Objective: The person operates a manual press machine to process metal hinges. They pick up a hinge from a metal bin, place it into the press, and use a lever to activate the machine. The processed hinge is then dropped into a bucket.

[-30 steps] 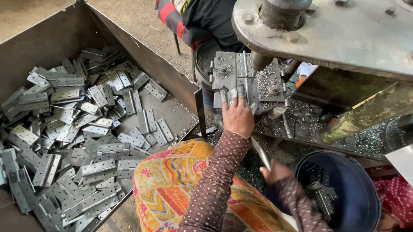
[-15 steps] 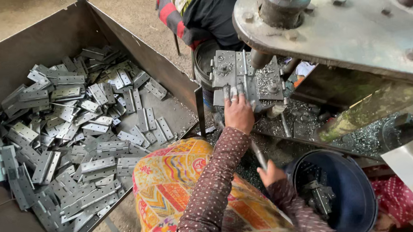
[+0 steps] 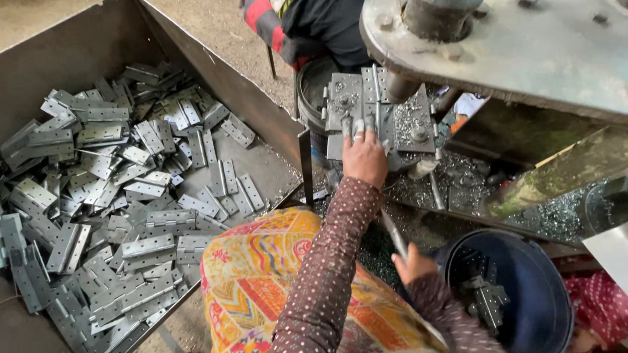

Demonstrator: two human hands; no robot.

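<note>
Hands: two | left hand (image 3: 365, 158) on one jig plate (image 3: 378, 113) | right hand (image 3: 413, 263) gripping one lever (image 3: 393, 233)

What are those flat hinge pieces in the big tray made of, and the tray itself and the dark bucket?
The hinge pieces look like stamped steel: pale grey, dull sheen, punched holes, possibly plated. The tray seems heavier sheet steel, dark and unpainted with a brownish, rusty tone. The bucket looks like dark blue plastic, judging by its smooth rounded rim, though that is less sure.
</note>
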